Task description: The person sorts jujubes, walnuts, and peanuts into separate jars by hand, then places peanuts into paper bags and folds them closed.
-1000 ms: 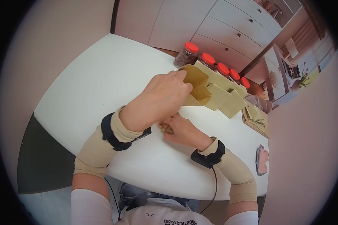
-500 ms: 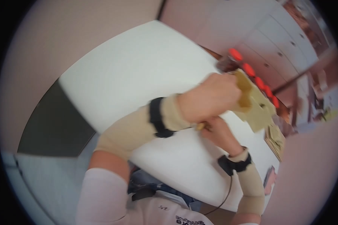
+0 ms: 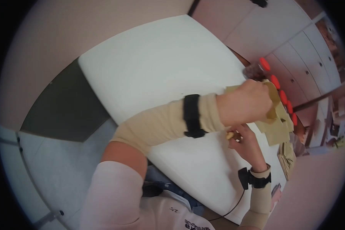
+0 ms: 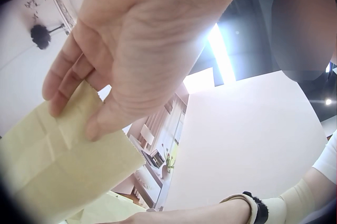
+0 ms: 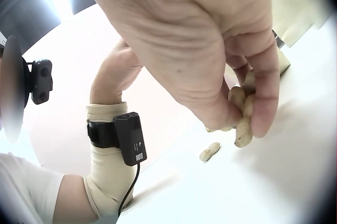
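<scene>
My left hand (image 3: pixel 246 101) pinches the rim of a pale yellow paper bag (image 4: pixel 66 155) between thumb and fingers. In the head view the bag's mouth faces me, partly covered by that hand. Just below and nearer to me, my right hand (image 3: pixel 247 145) holds several peanuts (image 5: pixel 244 121) in curled fingers. They poke out between thumb and fingertips in the right wrist view. A single peanut (image 5: pixel 209 152) lies apart on the white tabletop (image 5: pixel 231 192) beneath the right hand.
More paper bags (image 3: pixel 276 132) stand behind the left hand. Beyond them runs a row of clear jars with red lids (image 3: pixel 264 64). At the right edge lie a stack of flat bags (image 3: pixel 286 159) and a pinkish item (image 3: pixel 276 193). A cable (image 3: pixel 238 203) trails from the right wrist.
The head view has swung left, so the table and both arms appear farther right. Both hands keep their hold; the right hand stays close below the left, its peanuts now showing beside the left wrist.
</scene>
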Tool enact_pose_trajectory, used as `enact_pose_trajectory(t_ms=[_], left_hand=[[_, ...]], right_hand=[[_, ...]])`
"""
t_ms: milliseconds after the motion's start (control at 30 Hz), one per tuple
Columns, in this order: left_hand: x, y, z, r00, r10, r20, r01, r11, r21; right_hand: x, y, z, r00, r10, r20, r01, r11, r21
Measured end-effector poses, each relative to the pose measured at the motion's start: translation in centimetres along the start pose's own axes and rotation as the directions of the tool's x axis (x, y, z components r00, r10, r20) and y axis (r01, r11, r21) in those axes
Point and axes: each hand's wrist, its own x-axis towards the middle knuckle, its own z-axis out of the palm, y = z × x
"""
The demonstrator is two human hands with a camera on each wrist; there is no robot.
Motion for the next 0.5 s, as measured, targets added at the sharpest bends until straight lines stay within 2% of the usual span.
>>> enact_pose_trajectory(t_ms=[33,133,200,233,333,400,500], left_hand=[[0.2,-0.1,0.0,0.999,-0.018,0.051,0.019,1.000,-0.015],[0.2,-0.3,-0.2,0.993,-0.025,0.113,0.027,0.999,-0.020],[0.4,-0.5,-0.3,0.975,-0.057,0.213,0.060,0.998,-0.005],[0.3,-0.6,0.0,0.980,-0.030,0.199,0.035,0.999,-0.022],[-0.1,-1.0,0.4,0.977,-0.053,0.208,0.051,0.999,0.016],[-0.2,-1.1,0.5,0.955,-0.089,0.284,0.094,0.996,-0.005],[-0.8,-1.6,1.3,0.964,-0.076,0.255,0.080,0.997,-0.004]], right_hand=[[-0.1,0.2,-0.1,1.000,-0.021,-0.007,0.021,0.997,-0.072],[-0.5,1.4,-0.1,0.999,-0.044,-0.032,0.044,0.999,0.023],[-1.0,0.9,-0.6,0.999,-0.033,-0.034,0.032,0.999,-0.005],[-1.3,0.9,-0.9,0.998,-0.017,-0.059,0.016,1.000,-0.019],[-1.6,1.1,-1.0,0.998,0.066,-0.006,-0.066,0.998,0.023],[-2.0,1.6,-1.2,0.996,0.086,-0.011,-0.085,0.995,0.045],[-2.4,2.1,-1.8,0.987,0.158,0.006,-0.158,0.985,0.070]])
